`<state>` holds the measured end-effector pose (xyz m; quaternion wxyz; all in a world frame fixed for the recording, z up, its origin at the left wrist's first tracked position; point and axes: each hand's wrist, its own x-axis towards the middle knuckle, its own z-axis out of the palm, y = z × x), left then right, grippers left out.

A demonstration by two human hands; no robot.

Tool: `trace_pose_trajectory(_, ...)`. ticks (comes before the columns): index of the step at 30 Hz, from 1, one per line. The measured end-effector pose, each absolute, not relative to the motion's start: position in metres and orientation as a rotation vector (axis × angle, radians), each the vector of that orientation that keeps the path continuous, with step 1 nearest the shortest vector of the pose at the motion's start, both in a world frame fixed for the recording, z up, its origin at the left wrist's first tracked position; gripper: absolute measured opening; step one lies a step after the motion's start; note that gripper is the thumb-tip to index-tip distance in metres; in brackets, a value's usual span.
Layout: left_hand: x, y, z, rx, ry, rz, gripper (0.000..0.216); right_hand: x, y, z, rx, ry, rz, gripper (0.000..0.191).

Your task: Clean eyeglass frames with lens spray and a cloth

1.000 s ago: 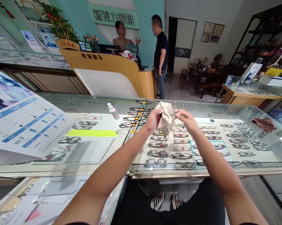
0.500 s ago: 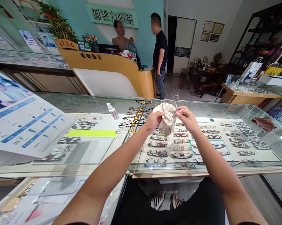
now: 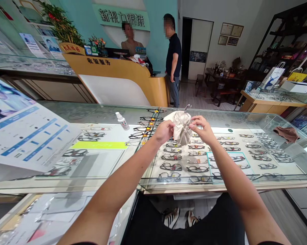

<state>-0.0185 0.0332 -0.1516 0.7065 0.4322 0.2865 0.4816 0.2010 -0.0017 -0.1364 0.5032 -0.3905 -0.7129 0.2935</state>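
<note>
A crumpled cream cloth point(image 3: 182, 127) is held up over the glass display case, pinched in my left hand point(image 3: 165, 131). My right hand point(image 3: 200, 127) closes thumb and fingers at the cloth's right side, on a pair of glasses point(image 3: 188, 107). Only a thin curved temple tip of these glasses shows above the cloth; the lenses are covered. Left of my hands, a small white spray bottle point(image 3: 122, 121) stands on the glass top. Several dark glasses frames point(image 3: 145, 128) lie in a column between the bottle and the cloth.
Rows of glasses point(image 3: 171, 166) fill the glass case point(image 3: 153, 185) below my hands. A large printed card point(image 3: 28, 126) stands at left. A brown cloth point(image 3: 287, 133) lies on the right. Two people are at the wooden cashier counter point(image 3: 133, 71) behind.
The cloth has shifted and been refolded between my hands, now covering more of the glasses. The temple tip has moved slightly left. The seated person's raised hand has gone down.
</note>
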Motion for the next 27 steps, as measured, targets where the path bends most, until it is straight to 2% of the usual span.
trace_pose_trajectory(1, -0.017, 0.031, -0.148, 0.955, 0.611, 1.055, 0.014, 0.2, -0.002, -0.136, -0.945, -1.725, 0.737, 0.046)
trace_pose_trajectory(5, -0.01, 0.019, -0.136, 0.971, 0.486, 1.069, 0.049, 0.196, -0.003, -0.139, -0.94, -1.715, 0.897, 0.049)
trace_pose_trajectory(7, -0.007, 0.017, -0.133, 0.975, 0.474, 1.08, 0.056, 0.195, -0.002, -0.14, -0.927, -1.664, 0.991, 0.051)
trace_pose_trajectory(11, -0.006, 0.019, -0.133, 0.961, 0.502, 1.118, 0.054, 0.195, -0.001, -0.141, -0.879, -1.503, 1.129, 0.054)
trace_pose_trajectory(27, -0.006, 0.014, -0.138, 1.295, 0.721, 1.237, 0.053, 0.192, -0.005, -0.14, -0.844, -1.532, 1.168, 0.052)
